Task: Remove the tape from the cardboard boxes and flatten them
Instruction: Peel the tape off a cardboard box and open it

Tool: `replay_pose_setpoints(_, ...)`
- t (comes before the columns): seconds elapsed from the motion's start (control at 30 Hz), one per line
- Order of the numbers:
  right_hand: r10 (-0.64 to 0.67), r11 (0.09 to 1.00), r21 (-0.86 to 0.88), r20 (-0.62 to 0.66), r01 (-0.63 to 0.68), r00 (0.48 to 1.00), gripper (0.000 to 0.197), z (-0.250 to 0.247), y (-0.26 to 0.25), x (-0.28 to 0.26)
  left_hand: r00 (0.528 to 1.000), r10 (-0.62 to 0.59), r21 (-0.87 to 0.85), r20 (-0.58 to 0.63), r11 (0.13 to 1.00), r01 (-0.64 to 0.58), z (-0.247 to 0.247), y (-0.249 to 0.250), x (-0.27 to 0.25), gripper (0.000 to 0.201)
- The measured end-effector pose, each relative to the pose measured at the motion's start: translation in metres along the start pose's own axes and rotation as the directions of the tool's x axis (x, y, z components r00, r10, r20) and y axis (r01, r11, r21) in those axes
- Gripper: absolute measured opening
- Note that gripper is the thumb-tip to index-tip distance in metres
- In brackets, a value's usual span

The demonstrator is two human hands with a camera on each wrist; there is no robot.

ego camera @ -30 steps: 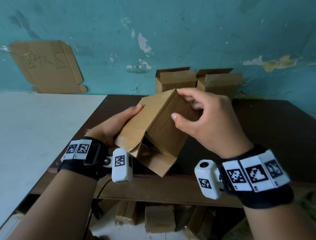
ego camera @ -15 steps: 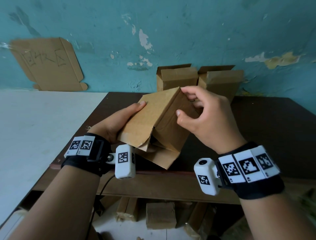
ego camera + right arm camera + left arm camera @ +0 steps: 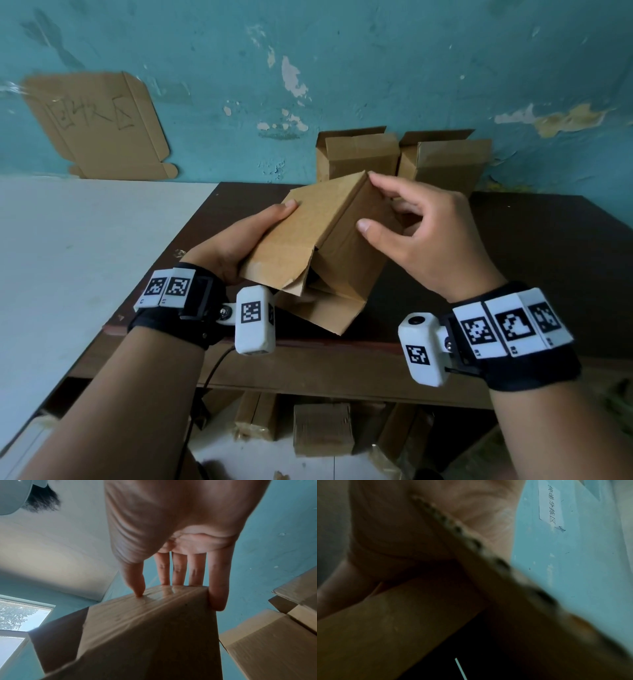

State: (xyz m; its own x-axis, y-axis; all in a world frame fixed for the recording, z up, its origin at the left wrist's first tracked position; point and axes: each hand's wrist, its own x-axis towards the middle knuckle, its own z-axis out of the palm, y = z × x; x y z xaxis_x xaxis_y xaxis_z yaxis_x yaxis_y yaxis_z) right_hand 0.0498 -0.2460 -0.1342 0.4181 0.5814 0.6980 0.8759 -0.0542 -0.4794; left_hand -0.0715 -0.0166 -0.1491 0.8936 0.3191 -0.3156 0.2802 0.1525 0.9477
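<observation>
I hold a small brown cardboard box (image 3: 308,222) tilted above the dark table (image 3: 513,257), its near flaps hanging open. My left hand (image 3: 246,236) grips its left side, thumb on top and fingers hidden beneath. My right hand (image 3: 371,202) holds the far end, index tip on the top corner and thumb on the right face. In the right wrist view clear tape (image 3: 164,595) shines along the box (image 3: 154,635); my thumb tip presses on it and the other fingertips (image 3: 180,580) reach over the far edge. The left wrist view is dark, showing palm and cardboard (image 3: 402,628).
Two open cardboard boxes (image 3: 356,154) (image 3: 445,161) stand at the table's back against the teal wall. A flat cardboard sheet (image 3: 96,126) with writing leans on the wall at left, above a white surface (image 3: 85,257). Several boxes (image 3: 322,428) lie under the table.
My right hand's fingers have spread from a tight hold at the box's far end; the index now sits on the top corner. The box has risen slightly; the left hand keeps its grip.
</observation>
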Motion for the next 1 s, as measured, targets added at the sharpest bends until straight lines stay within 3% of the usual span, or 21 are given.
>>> replay_pose_setpoints(0.27, 0.035, 0.999, 0.018, 0.005, -0.035, 0.999, 0.062, -0.0016, 0.0013, 0.001, 1.0, -0.011, 0.031, -0.024, 0.999, 0.011, 0.006, 0.0045, -0.0056, 0.055)
replay_pose_setpoints(0.6, 0.05, 0.997, 0.052, -0.002, -0.05, 0.999, 0.058, -0.003, 0.0003, 0.0006, 1.0, 0.0, 0.019, 0.001, 1.0, 0.0, 0.0071, 0.0039, -0.0044, 0.057)
replay_pose_setpoints(0.83, 0.084, 0.994, 0.063, 0.015, -0.084, 0.996, 0.061, -0.0047, -0.0014, 0.0009, 1.0, -0.003, 0.004, 0.006, 1.0, 0.003, 0.0057, 0.0035, -0.0038, 0.069)
replay_pose_setpoints(1.0, 0.085, 0.995, 0.057, 0.014, -0.085, 0.996, 0.061, -0.0031, -0.0008, 0.0014, 1.0, 0.006, 0.023, -0.007, 1.0, -0.006, 0.0085, 0.0043, -0.0042, 0.059)
